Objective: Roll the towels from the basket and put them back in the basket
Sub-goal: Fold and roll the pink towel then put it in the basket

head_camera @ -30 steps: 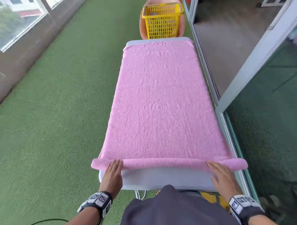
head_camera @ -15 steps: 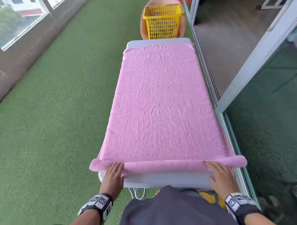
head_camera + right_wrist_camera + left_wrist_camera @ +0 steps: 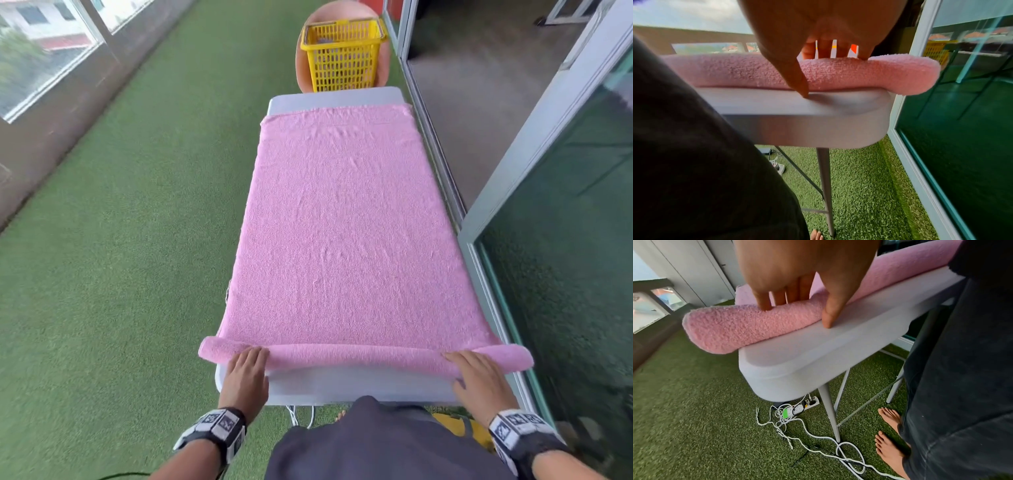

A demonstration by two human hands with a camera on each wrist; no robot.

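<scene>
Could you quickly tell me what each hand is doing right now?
Left hand: open, straight fingers pressing on the rolled edge of the pink towel.
Right hand: open, fingers pressing on the same roll.

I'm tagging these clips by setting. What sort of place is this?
Probably an enclosed balcony or sunroom of a home, used for laundry. Artificial grass covers the floor, a sliding glass door runs along one side, and a pink towel lies on a white folding table with a yellow basket beyond.

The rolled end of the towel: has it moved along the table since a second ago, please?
Yes. The rolled end has moved slightly away from the table's near edge.
</scene>
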